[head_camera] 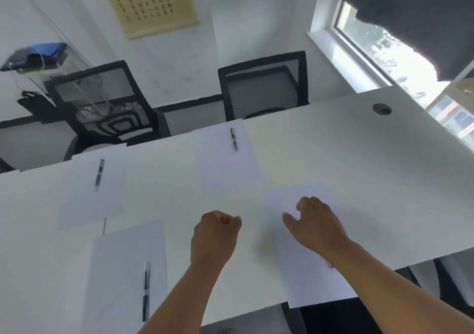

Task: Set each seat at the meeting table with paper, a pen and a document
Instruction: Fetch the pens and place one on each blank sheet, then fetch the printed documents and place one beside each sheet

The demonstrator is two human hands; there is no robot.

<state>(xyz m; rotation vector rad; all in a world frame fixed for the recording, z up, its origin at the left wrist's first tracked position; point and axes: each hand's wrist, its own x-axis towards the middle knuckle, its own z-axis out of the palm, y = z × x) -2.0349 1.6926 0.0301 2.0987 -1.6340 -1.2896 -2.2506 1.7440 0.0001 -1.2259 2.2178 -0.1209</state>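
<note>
Right hand (316, 222) lies palm-down on the near-right white paper sheet (305, 269), fingers bent w/ tips on the paper, thumb stuck out to the left; whether it pinches the sheet or just presses it, can't tell. That sheet sits at the near edge of the long white meeting table (359, 159), its near end hanging over the edge, no pen seen on it. Left hand (218, 233) is balled into a fist, holding nothing, just above or on the bare tabletop, beside the sheet's left edge but apart from it.

Three other seats have paper + pen: near-left white sheet (123, 269) w/ a black-and-clear ballpoint pen (146, 291) lying lengthwise along its right side; far-left white sheet (89, 192) w/ a dark pen (99, 174) in its upper middle; far-centre white sheet (225, 164) w/ a dark pen (234, 139) near its top. Far-left sheet sticks out slightly past the far table edge.

Behind the far edge, two black mesh-back office chairs: left chair (102, 103) turned at an angle, right chair (264, 85) pushed up to the table behind the far-centre sheet. Round dark cable grommet (382, 109) in the tabletop far right. Beige wall scroll w/ columns of script (146, 3) on the white wall, window (400, 59) to the right w/ dark blind (415, 13) partly down
</note>
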